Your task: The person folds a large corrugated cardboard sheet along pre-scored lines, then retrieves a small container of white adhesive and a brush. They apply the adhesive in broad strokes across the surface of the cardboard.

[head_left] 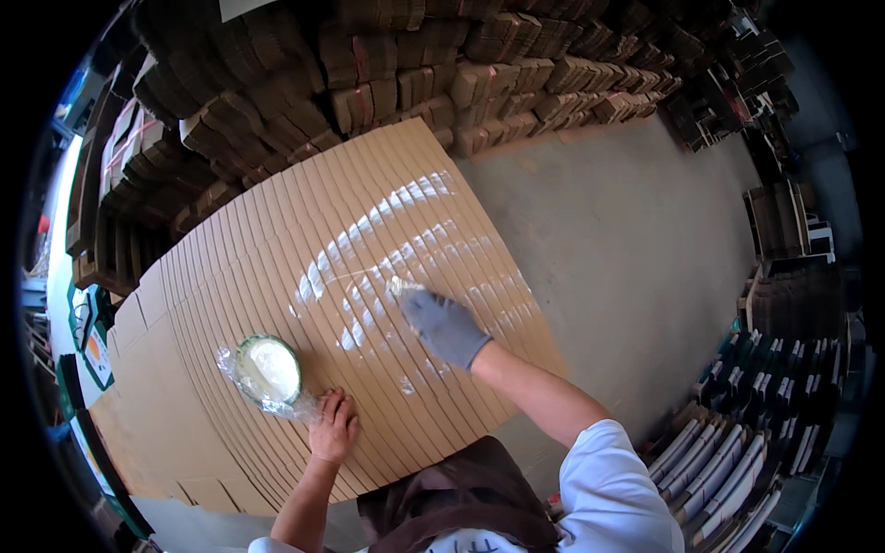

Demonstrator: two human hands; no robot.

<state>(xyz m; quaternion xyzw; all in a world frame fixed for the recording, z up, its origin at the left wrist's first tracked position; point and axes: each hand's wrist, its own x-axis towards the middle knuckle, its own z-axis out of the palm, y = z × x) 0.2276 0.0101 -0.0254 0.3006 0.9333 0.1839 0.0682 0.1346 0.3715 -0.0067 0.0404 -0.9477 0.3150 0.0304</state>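
Observation:
Overlapping brown cardboard sheets (267,221) lie fanned out before me, their edges forming many close parallel strips. White paste is smeared in curved streaks across their middle and right. My right hand (447,329), in a grey glove, is closed around a brush (402,288) whose pale, paste-covered end touches the strips; its handle is hidden in the glove. Bare, my left hand (334,429) lies on the cardboard with its fingers stretched out. Just beyond those fingers sits a round tub (247,355) of white paste, with crumpled clear plastic film (286,406) around its rim, reaching my fingertips.
Tall stacks of bundled brown cardboard (489,83) line the far side, some at the left on a wooden pallet (115,244). Grey concrete floor (627,230) stretches to the right. Piles of white and dark sheets (710,470) stand at the lower right.

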